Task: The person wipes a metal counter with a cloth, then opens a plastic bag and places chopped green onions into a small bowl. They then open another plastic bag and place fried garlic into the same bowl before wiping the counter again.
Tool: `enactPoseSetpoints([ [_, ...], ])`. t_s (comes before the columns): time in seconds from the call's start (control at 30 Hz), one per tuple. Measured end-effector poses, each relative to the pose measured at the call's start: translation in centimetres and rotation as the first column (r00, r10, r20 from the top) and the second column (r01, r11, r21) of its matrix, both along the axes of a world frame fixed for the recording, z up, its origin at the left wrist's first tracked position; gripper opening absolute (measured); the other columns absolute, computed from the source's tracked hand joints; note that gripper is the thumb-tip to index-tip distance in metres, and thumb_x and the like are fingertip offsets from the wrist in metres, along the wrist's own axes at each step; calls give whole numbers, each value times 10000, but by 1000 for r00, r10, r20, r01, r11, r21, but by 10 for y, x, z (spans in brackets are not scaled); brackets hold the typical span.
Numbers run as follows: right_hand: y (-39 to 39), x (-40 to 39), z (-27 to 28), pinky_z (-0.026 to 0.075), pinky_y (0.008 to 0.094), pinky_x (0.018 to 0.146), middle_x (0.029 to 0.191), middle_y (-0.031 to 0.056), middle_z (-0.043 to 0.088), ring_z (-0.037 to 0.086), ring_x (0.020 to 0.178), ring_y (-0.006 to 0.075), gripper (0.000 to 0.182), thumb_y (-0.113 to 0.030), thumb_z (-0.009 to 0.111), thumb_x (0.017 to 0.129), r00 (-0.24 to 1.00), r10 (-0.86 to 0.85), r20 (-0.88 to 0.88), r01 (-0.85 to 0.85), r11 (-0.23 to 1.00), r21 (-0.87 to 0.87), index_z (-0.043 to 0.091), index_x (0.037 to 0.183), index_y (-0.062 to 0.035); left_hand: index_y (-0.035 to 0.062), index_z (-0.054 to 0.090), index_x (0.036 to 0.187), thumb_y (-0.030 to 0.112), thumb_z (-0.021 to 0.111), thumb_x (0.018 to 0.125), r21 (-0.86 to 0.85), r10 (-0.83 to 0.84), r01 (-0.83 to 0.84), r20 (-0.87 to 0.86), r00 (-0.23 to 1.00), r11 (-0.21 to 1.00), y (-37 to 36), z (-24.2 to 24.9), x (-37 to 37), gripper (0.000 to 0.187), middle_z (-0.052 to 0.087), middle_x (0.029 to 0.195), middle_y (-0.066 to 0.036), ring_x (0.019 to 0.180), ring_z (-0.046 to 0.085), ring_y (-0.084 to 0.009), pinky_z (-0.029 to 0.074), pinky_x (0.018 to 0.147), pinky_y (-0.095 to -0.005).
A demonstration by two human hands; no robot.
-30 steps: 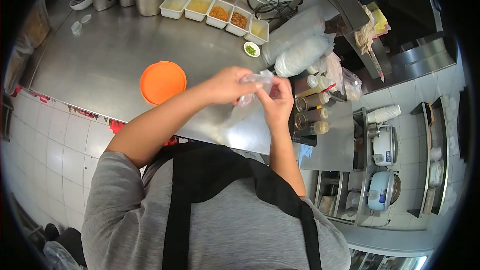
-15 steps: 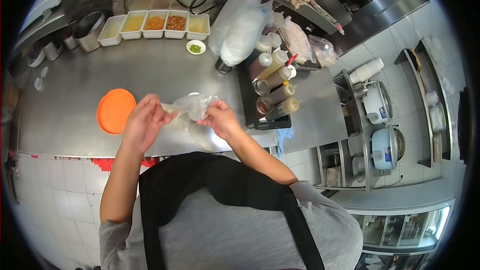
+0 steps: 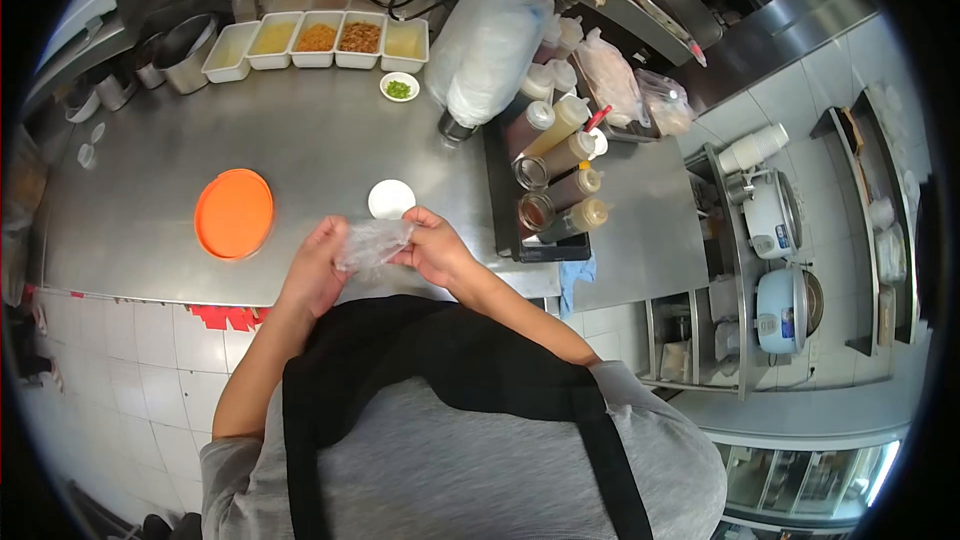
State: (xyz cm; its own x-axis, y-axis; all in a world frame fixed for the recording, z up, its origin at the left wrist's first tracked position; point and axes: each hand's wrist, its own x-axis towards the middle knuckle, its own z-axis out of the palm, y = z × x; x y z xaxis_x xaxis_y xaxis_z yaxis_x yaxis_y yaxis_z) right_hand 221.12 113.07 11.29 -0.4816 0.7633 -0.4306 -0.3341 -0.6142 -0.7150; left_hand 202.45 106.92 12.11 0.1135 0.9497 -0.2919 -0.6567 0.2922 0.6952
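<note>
Between my two hands stretches a clear, crumpled plastic bag; whether anything is inside it I cannot make out. My left hand pinches its left side, and my right hand grips the opposite side. Just beyond the bag, a round white lid or small dish lies on the steel counter. Farther left on the same surface sits an orange round plate.
Along the back stand several white tubs of ingredients and a small dish of chopped greens. To the right, a black tray holds several squeeze bottles. A large plastic bag stands behind it.
Both hands have drawn closer to my body, and the left has shifted right. The clear bag is now held lower, and the white round piece behind it shows fully.
</note>
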Motion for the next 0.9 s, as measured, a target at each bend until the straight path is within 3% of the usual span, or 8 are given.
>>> enactPoseSetpoints([
  [0.07,3,2,21,505,363,724,965,108,593,609,807,201,124,28,492,837,974,21,-227,-61,984,-169,524,921,-58,83,494,974,57,516,878,100,-143,212,-460,876,972,0,-6,-4,102,579,888,-35,831,574,-145,467,751,-288],
  [0.17,7,8,22,487,330,748,980,80,591,602,817,180,167,29,516,830,925,181,-334,-211,976,-55,540,969,-60,86,476,1023,52,515,878,0,-68,80,-539,840,997,7,-23,-8,154,579,886,-44,833,575,-161,471,751,-295],
  [0.33,18,7,-17,461,253,633,909,16,583,562,750,115,212,-34,585,809,897,93,431,-330,790,517,553,1011,-93,52,458,1115,24,497,874,-67,80,-71,145,986,995,16,-1,7,246,564,875,-58,756,530,-135,434,655,-274],
  [0.4,33,13,-16,473,262,646,865,16,584,565,748,124,252,-33,587,814,980,104,171,-135,975,179,516,1047,-97,46,450,1132,47,526,863,6,3,-4,167,986,1000,28,-10,3,279,568,858,-47,741,534,-137,436,645,-276],
  [0.47,39,15,11,486,292,657,871,33,590,571,735,139,233,-60,568,839,992,96,-85,-100,994,-48,492,1057,-91,52,472,1113,82,559,852,46,-40,64,-406,913,997,35,8,7,276,564,829,-27,705,525,-119,418,598,-270],
  [0.57,50,11,8,493,325,657,878,43,590,580,735,166,155,-93,529,867,995,61,-80,-63,998,-22,494,1017,-81,72,502,999,122,561,867,88,-34,112,-619,785,990,66,-9,9,153,559,821,-1,742,525,-69,424,649,-239],
  [0.77,48,25,13,468,400,766,996,72,563,564,869,195,314,-223,525,882,999,-19,50,8,979,205,473,1154,-75,72,499,998,114,494,897,63,26,-11,-230,973,998,84,5,22,109,564,875,-11,833,559,-112,468,743,-280],
  [0.9,32,29,14,453,407,810,1114,110,546,551,960,226,381,-251,498,885,979,-184,-87,178,981,-71,457,1214,-64,74,478,1039,122,488,896,187,56,-52,-20,998,981,88,17,36,151,551,952,-27,872,554,-125,476,783,-312],
])
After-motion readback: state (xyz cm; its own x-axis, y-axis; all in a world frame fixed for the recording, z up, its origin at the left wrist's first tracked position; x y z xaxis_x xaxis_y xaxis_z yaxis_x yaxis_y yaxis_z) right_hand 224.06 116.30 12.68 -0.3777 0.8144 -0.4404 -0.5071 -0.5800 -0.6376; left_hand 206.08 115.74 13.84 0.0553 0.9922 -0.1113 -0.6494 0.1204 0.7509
